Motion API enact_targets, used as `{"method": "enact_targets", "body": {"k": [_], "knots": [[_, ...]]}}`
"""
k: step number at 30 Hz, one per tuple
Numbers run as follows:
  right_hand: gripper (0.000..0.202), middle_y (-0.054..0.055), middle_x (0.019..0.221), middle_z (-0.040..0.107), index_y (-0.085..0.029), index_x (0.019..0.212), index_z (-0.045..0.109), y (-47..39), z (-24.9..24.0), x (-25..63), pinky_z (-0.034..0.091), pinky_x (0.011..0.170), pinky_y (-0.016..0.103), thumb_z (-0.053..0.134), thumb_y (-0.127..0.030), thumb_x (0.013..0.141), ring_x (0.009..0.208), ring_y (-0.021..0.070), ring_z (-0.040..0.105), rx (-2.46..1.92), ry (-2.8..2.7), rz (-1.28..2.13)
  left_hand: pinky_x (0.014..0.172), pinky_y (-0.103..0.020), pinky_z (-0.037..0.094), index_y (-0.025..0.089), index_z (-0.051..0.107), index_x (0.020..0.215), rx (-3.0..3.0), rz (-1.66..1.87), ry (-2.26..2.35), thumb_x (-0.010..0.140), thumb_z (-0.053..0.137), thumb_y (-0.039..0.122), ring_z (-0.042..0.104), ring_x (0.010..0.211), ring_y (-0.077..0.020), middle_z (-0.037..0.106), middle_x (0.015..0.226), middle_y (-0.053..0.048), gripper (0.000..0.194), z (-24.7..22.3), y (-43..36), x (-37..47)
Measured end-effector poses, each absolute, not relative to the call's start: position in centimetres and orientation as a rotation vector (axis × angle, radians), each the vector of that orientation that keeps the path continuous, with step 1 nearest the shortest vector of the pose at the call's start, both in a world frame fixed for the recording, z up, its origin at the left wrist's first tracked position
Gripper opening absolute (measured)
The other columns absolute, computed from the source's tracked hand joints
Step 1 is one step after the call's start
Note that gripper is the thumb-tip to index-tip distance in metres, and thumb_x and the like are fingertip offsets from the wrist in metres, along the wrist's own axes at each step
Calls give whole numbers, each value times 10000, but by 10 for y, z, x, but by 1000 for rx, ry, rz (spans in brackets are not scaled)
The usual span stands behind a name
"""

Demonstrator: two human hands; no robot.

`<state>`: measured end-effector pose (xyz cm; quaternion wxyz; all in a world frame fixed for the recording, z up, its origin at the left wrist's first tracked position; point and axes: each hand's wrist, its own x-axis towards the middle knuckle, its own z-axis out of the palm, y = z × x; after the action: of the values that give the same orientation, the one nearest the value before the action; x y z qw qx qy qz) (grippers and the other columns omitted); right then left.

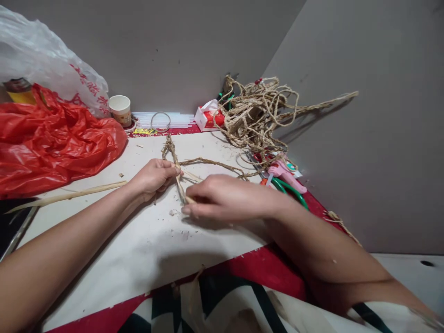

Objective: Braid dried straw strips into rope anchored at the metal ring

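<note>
My left hand [157, 178] pinches a strand of twisted straw rope [169, 150] between thumb and fingertips. From that pinch a pale, flat length of plant fibre runs down to my right hand [211, 196], whose fingers are closed around it. A brown twisted section [211, 162] trails off to the right, behind my right hand, toward a large tangled heap of the same rope [256, 111]. Both hands are just above a white board [121, 259] scattered with small scraps. On the left, a loose dry strip [83, 192] lies behind my left wrist.
A red plastic bag [62, 148] and a white bag [45, 51] fill the left. At the back stand a paper cup [120, 110], clear sticks [180, 121] and a tissue pack [210, 118]. A pink-handled tool [286, 173] and a green handle [291, 192] lie by the right wall.
</note>
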<state>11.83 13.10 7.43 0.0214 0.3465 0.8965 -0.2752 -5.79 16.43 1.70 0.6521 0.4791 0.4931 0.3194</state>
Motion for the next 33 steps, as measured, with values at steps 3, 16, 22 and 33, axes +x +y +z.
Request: {"method": "enact_targets", "body": {"k": [3, 16, 22, 33], "knots": [[371, 15, 605, 539, -139, 688, 563, 151, 76, 128, 296, 533, 224, 461, -421, 906, 543, 89, 439, 1420, 2922, -1135, 354, -201, 111, 152, 502, 578, 1070, 720, 1103, 723, 625, 192, 186, 336, -26, 292, 382, 83, 194, 19, 165, -58], [391, -78, 434, 306, -138, 660, 501, 188, 16, 108, 126, 342, 181, 436, -407, 936, 353, 32, 197, 1540, 2240, -2109, 379, -203, 82, 135, 551, 630, 1129, 614, 1006, 750, 598, 234, 149, 373, -29, 234, 428, 89, 162, 16, 169, -61], [399, -82, 395, 283, -169, 606, 408, 195, 16, 111, 118, 322, 185, 432, -398, 932, 324, 39, 179, 1472, 2129, -2225, 375, -212, 86, 169, 457, 571, 1157, 620, 1071, 732, 550, 175, 166, 365, -36, 253, 439, 78, 186, 23, 167, -57], [367, -89, 337, 294, -159, 576, 435, 191, 14, 111, 115, 301, 175, 476, -296, 914, 284, 29, 178, 1578, 2080, -2287, 397, -220, 153, 158, 561, 652, 1424, 594, 1197, 729, 540, 262, 229, 384, -51, 348, 471, 66, 131, 14, 173, -67]]}}
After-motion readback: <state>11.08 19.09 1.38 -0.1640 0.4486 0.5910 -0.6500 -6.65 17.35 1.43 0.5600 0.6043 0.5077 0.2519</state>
